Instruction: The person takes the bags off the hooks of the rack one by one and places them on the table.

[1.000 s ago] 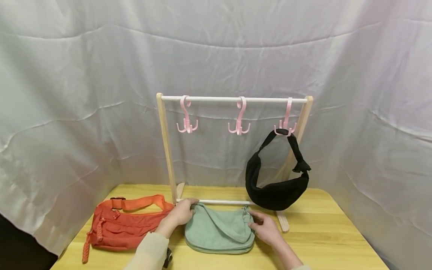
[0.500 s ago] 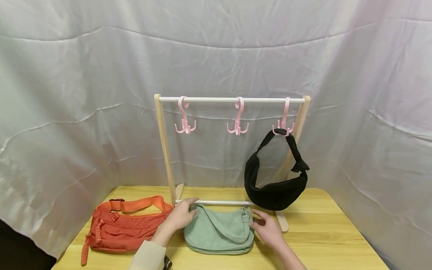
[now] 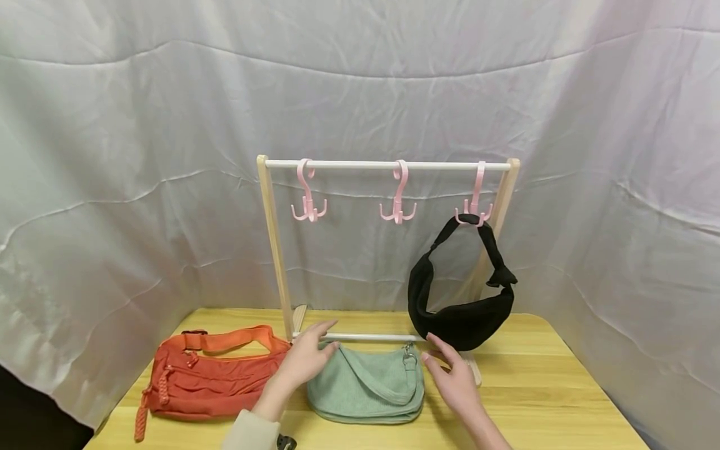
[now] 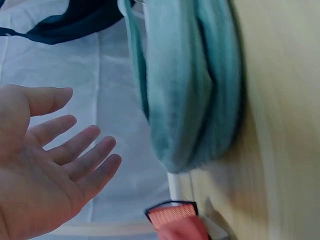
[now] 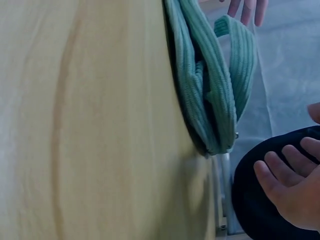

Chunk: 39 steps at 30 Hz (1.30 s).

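Observation:
A mint-green corduroy shoulder bag (image 3: 371,387) lies on the table, its strap draped across the front. My left hand (image 3: 306,359) hovers over the bag's upper left corner, fingers extended; the left wrist view shows this hand (image 4: 60,160) with nothing in its palm. Off the bag's right end is my right hand (image 3: 455,381), thumb and fingers spread. In the right wrist view a gap separates that hand (image 5: 295,185) from the green bag (image 5: 205,85), and the black bag (image 5: 250,195) appears behind its fingers.
Behind stands a rack with a white top bar (image 3: 354,165) and wooden posts. Three pink hooks hang from it, including the middle hook (image 3: 398,203); the black shoulder bag (image 3: 461,322) hangs from the right one. A red-orange bag (image 3: 214,384) lies at left on the wooden table (image 3: 540,387).
Both hands have lifted slightly away from the green bag's ends, and their fingers have spread. The green bag stays where it was.

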Tool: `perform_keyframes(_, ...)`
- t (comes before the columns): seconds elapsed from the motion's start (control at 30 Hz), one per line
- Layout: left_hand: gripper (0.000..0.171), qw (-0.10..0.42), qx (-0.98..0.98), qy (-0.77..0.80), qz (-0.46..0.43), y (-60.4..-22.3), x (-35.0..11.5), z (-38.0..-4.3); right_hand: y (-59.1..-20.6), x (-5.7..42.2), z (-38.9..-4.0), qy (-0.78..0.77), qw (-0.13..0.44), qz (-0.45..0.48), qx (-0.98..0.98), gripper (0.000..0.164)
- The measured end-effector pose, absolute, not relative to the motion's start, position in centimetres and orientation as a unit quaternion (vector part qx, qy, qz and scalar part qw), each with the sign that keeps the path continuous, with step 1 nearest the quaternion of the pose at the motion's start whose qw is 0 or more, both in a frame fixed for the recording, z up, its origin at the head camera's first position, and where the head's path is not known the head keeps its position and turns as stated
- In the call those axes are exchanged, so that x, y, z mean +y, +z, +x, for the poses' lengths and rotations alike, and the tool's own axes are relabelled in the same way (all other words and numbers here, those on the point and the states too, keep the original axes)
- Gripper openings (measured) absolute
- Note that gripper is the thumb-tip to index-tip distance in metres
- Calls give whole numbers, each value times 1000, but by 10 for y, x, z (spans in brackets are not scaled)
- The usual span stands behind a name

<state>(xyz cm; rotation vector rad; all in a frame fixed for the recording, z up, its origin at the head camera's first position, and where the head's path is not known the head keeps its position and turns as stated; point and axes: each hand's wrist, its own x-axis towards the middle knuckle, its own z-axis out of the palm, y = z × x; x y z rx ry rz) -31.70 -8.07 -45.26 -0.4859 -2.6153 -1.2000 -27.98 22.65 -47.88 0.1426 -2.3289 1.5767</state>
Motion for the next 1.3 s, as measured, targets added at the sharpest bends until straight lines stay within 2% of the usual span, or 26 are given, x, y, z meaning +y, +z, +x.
perform_keyframes(0.27,53,133,-880,-420,-180,-438,-63,-311,-465,228,-274,571,240,84,-781,46)
perform_keyframes(0.57,59,148,-856,-448,-212,-419,-42,-305,-435,230,-266,591,297,145,-735,45)
perform_keyframes(1.03,61,180,-820,-472,-269,-379,-8,-305,-381,247,-263,515,398,208,-730,48)
perform_keyframes(1.3,59,194,-808,-467,-302,-364,6,-310,-353,256,-267,490,419,225,-730,49)
